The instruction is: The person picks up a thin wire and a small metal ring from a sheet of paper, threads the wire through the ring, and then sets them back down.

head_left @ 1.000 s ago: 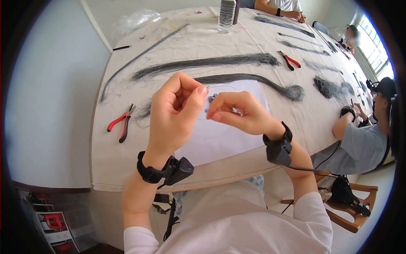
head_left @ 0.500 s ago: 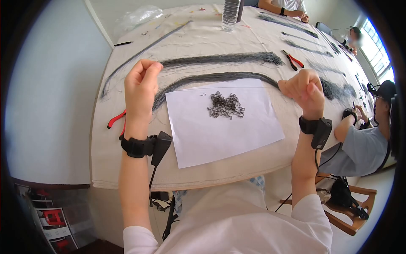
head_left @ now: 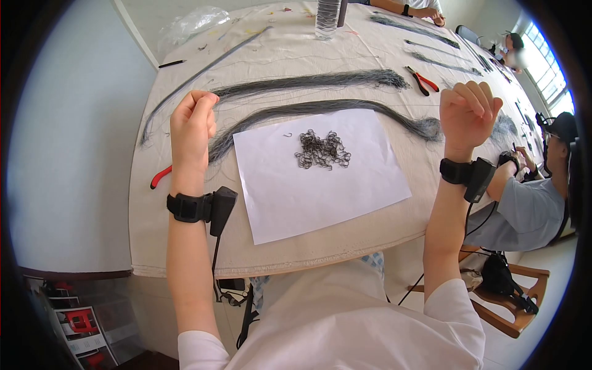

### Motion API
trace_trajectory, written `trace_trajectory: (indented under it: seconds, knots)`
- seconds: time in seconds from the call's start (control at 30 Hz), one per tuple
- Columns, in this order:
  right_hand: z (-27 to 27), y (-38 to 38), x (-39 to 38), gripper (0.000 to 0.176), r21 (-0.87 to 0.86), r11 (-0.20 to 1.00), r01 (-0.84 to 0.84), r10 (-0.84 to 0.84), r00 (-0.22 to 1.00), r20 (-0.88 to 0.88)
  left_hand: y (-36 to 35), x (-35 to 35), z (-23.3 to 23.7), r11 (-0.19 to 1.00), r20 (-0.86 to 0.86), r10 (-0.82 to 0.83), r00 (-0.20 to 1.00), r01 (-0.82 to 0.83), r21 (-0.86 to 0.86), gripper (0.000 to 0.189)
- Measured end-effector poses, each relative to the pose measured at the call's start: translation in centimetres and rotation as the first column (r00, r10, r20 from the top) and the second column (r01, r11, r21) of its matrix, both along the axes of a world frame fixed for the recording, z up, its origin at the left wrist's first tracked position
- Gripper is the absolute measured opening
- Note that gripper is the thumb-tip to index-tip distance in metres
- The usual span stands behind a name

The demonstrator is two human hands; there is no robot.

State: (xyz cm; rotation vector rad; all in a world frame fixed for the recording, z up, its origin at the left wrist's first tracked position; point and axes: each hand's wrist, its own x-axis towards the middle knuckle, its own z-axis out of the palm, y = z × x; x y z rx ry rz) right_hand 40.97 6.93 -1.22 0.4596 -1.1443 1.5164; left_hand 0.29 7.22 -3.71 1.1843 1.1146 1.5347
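Observation:
My left hand [head_left: 193, 128] is raised above the table's left side, thumb and fingers pressed together in a pinch. Whatever it pinches is too fine to make out. My right hand [head_left: 470, 114] is held up on the other side, fingers curled toward the palm; its contents are hidden. Between them lies a white sheet of paper [head_left: 320, 203] with a heap of small dark fish hooks [head_left: 322, 150] and one loose hook [head_left: 287, 135] beside it. Behind the paper curves a bundle of grey strands [head_left: 327, 106]. A second grey bundle [head_left: 302, 85] lies farther back.
Red-handled pliers [head_left: 422, 80] lie beyond the bundles; another red handle [head_left: 161, 177] shows beside my left wrist. A clear bottle [head_left: 327, 20], plastic bag [head_left: 194, 26] and black pen [head_left: 172, 63] are at the back. A co-worker in a light shirt [head_left: 529, 209] sits at right.
My right hand has moved up and to the right, and its fingers have turned. My left hand has shifted slightly left. A thin strand faintly visible between my hands earlier is no longer discernible.

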Motion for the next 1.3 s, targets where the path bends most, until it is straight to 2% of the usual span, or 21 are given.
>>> trace_trajectory:
  seconds: [0.1,0.17,0.2,0.3,0.33,0.37,0.4,0.47,0.5,0.57,0.6,0.67,0.7,0.8,0.93,1.0,1.03,1.1,1.13,1.2,1.3]
  knots:
    - [0.4,-0.1,0.4,0.031,-0.055,0.994,-0.096,0.094,0.994,-0.049,0.1,-0.2,-0.2,1.0,-0.01,-0.008,1.0,0.008,-0.003,0.009]
    - [0.6,-0.3,0.5,0.029,-0.158,0.979,0.13,-0.121,0.991,0.065,0.1,-0.1,-0.2,1.0,-0.015,-0.012,1.0,0.012,-0.005,0.009]
    - [0.6,-0.5,0.3,0.029,-0.158,0.979,0.13,-0.121,0.991,0.064,0.0,0.1,-0.1,1.0,-0.022,-0.024,0.999,0.024,0.006,0.01]
    - [-0.4,-0.7,-0.8,0.024,-0.301,0.881,0.365,-0.296,0.921,0.251,-0.8,1.5,0.0,0.997,-0.062,-0.071,0.996,0.073,0.025,0.01]
    - [-1.0,-0.4,-2.1,0.024,-0.173,0.904,0.392,-0.322,0.887,0.331,-1.1,2.2,0.0,0.994,-0.093,-0.106,0.99,0.108,0.026,0.01]
    - [-1.0,-1.1,-3.0,0.017,-0.11,0.747,0.656,-0.515,0.675,0.528,-1.5,2.8,0.0,0.989,-0.151,-0.136,0.979,0.143,0.038,0.011]
    - [-0.7,-1.1,-3.8,0.017,0.143,0.767,0.625,-0.562,0.549,0.618,-2.1,3.6,0.1,0.988,-0.148,-0.14,0.979,0.147,0.038,0.011]
    - [0.7,-1.7,-6.3,0.024,0.419,0.748,0.515,-0.635,0.372,0.677,-3.3,5.1,0.5,0.96,-0.313,-0.181,0.932,0.237,0.151,0.011]
    - [1.4,-2.3,-7.5,0.024,0.417,0.75,0.513,-0.633,0.374,0.678,-4.0,5.6,0.7,0.961,-0.313,-0.178,0.933,0.233,0.149,0.011]
    - [2.5,-3.5,-9.5,0.017,0.581,0.619,0.529,-0.706,0.049,0.707,-5.0,6.3,1.2,0.939,-0.381,-0.25,0.89,0.319,0.128,0.009]
    - [2.5,-3.7,-10.0,0.017,0.582,0.621,0.525,-0.705,0.05,0.707,-5.4,6.6,1.3,0.94,-0.379,-0.247,0.892,0.315,0.128,0.009]
    - [2.4,-4.1,-11.1,0.015,0.525,0.62,0.583,-0.714,0.142,0.685,-5.9,7.0,1.5,0.936,-0.351,-0.26,0.9,0.324,0.137,0.007]
    - [2.9,-4.5,-11.7,0.01,0.46,0.629,0.627,-0.672,0.142,0.726,-6.0,7.0,1.6,0.937,-0.384,-0.24,0.892,0.317,0.15,0.007]
    - [3.4,-4.7,-12.5,0.014,0.474,0.643,0.602,-0.653,0.107,0.75,-6.0,7.1,1.4,0.921,-0.391,-0.215,0.895,0.319,0.223,0.006]
    - [3.3,-4.5,-13.0,0.01,0.587,0.6,0.543,-0.727,0.064,0.684,-6.3,7.2,1.9,0.928,-0.445,-0.148,0.883,0.28,0.246,0.006]
    - [3.9,-4.9,-13.8,0.009,0.777,0.403,0.483,-0.866,-0.074,0.495,-6.3,7.1,2.1,0.92,-0.486,-0.091,0.869,0.26,0.292,0.006]
    - [4.0,-5.0,-14.0,0.009,0.777,0.404,0.483,-0.865,-0.074,0.495,-6.4,7.1,2.2,0.921,-0.486,-0.091,0.869,0.26,0.292,0.006]
    - [4.0,-5.0,-14.3,0.016,0.879,0.237,0.414,-0.949,-0.093,0.3,-6.5,7.1,2.3,0.911,-0.495,-0.058,0.867,0.249,0.329,0.007]
    - [4.0,-5.0,-14.3,0.016,0.879,0.238,0.413,-0.949,-0.092,0.301,-6.5,7.1,2.3,0.912,-0.495,-0.057,0.867,0.248,0.328,0.007]
    - [3.9,-5.0,-14.3,0.018,0.938,0.104,0.33,-0.981,-0.121,0.151,-6.5,7.1,2.3,0.899,-0.513,-0.029,0.858,0.247,0.361,0.008]
    - [3.9,-5.2,-14.6,0.02,0.947,0.03,0.32,-0.991,-0.111,0.069,-6.4,7.1,2.2,0.873,-0.55,0.031,0.835,0.245,0.422,0.009]
